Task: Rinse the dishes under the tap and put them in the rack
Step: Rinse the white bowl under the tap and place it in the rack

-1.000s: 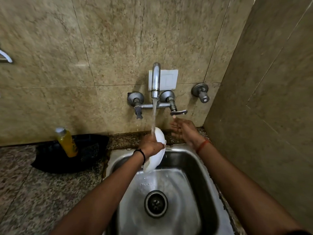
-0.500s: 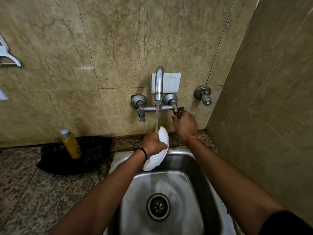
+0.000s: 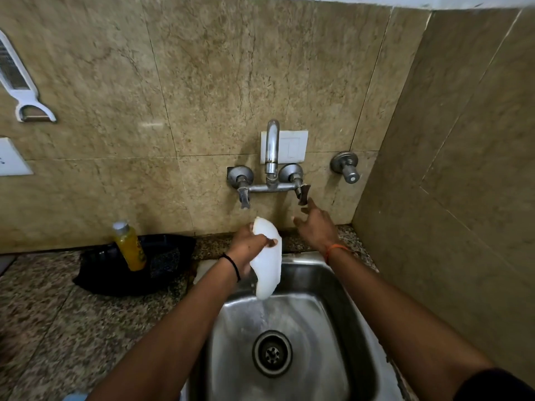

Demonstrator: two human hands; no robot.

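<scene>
While the left hand (image 3: pixel 249 244) kept its grip closed round a white plate (image 3: pixel 267 256), tilted over the steel sink (image 3: pixel 341 287) to drain, the right hand (image 3: pixel 315 227) reached loose-fingered, empty, just below the tap lever (image 3: pixel 302 193).

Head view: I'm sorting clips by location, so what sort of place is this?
Most likely a home kitchen: a steel sink under a wall tap, a granite counter with a yellow bottle, and a peeler hanging on the tiled wall.

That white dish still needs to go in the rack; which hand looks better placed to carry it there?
Left. The left hand already grips the white dish over the sink; the right hand is open by the tap handle.
</scene>
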